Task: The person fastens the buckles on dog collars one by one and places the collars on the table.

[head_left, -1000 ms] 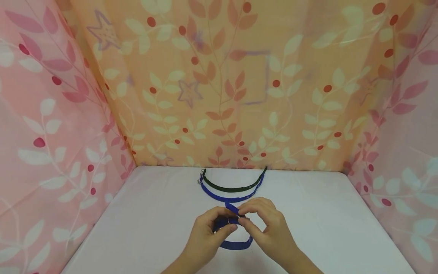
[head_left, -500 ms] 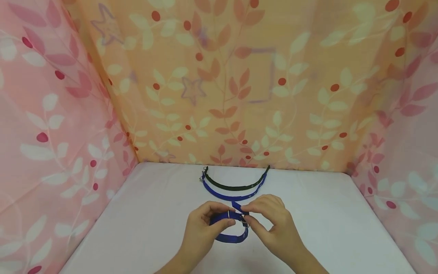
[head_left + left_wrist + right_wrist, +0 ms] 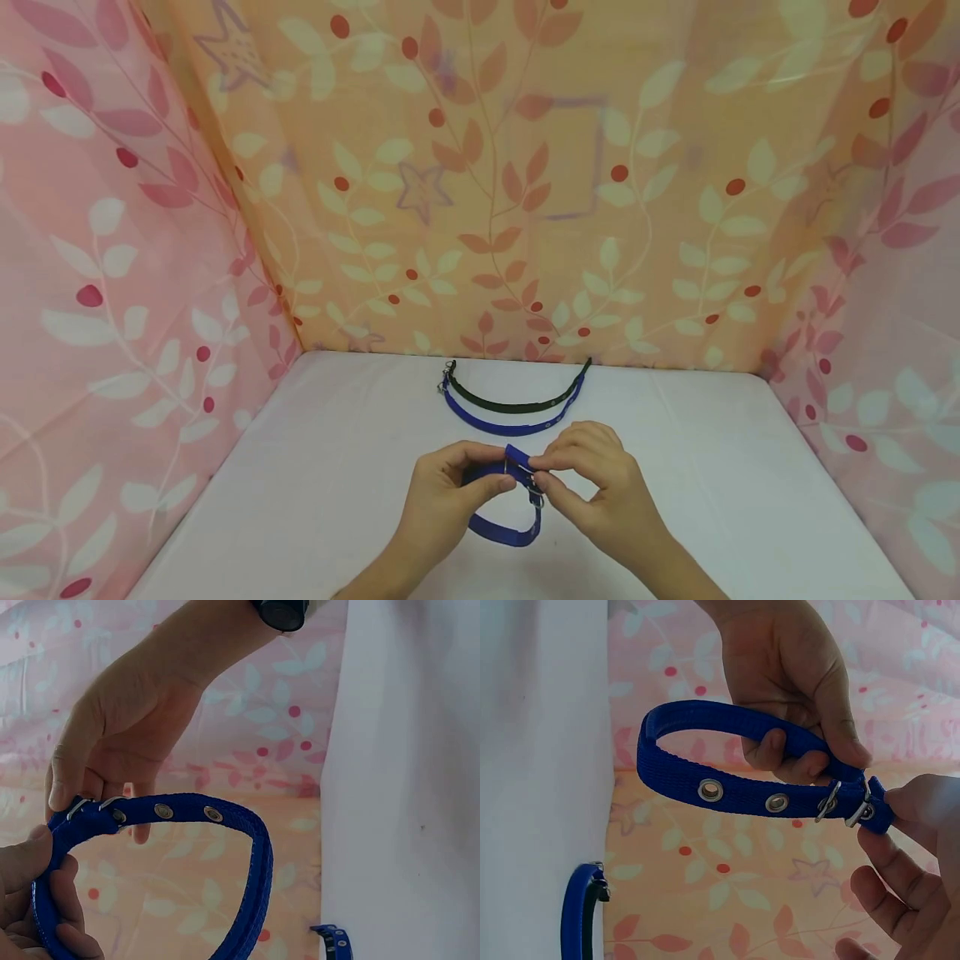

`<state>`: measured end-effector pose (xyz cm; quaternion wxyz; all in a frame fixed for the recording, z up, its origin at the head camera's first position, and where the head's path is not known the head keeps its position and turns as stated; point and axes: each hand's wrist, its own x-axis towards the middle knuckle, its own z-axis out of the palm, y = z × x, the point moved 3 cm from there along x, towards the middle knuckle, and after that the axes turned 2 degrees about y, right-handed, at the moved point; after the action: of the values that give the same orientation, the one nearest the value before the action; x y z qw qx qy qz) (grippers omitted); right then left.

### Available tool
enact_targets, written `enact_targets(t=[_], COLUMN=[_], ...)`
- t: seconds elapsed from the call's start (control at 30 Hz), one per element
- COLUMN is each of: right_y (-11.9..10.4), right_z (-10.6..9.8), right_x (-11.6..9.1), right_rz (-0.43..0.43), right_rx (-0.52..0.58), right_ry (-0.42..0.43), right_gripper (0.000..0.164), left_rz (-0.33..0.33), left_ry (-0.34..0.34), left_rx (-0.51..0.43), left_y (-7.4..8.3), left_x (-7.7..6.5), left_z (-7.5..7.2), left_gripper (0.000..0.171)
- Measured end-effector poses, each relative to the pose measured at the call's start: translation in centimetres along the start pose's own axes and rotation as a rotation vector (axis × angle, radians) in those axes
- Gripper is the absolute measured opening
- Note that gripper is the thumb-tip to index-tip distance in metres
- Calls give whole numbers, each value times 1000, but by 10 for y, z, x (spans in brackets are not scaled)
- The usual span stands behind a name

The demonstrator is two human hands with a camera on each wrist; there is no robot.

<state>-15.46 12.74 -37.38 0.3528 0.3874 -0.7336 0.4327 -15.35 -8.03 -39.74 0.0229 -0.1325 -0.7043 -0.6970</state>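
A blue webbing pet collar, bent into a loop, is held between both hands above the table. My left hand grips the band, with thumb and fingers curled round it beside the buckle. At the buckle, the thumb and index finger of my right hand pinch the strap end. That end juts up between the hands in the head view. Silver eyelets line the strap, which runs through metal loops near the right fingertips. In the left wrist view the collar curves away from the hands.
Behind the hands, a second blue collar and a dark green collar lie in nested curves on the white table, metal fittings at their left ends. Flower-print cloth encloses the back and sides.
The strap end between the hands has turned down closer to the band, near the left fingertips. The loop hangs slightly lower than half a second ago. Both hands keep their hold.
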Motion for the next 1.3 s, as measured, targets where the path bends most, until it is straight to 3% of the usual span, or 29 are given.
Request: enact_targets(t=[0.27,0.5,0.73,0.97,1.1,1.3], right_y=[1,1,-3,-4,-4,4], right_z=[-2,-2,-1,1,0,-4], right_x=[0,-2,-2,-1,-1,-3], right_rz=[-14,-57,-64,-67,4,216], right_rx=[-31,-13,-38,-51,-69,-164], right_ry=[-35,-87,-125,-114,-135,-227], right_gripper=[35,32,36,26,33,49], left_rz=[31,51,45,38,42,8], left_ry=[5,-46,-77,-134,-120,16], left_rx=[13,14,81,120,121,-8], left_y=[-2,-3,-5,-5,-4,1], left_x=[-2,-3,-2,0,0,5], left_z=[3,5,5,5,3,-6], left_gripper=[24,25,24,25,25,28])
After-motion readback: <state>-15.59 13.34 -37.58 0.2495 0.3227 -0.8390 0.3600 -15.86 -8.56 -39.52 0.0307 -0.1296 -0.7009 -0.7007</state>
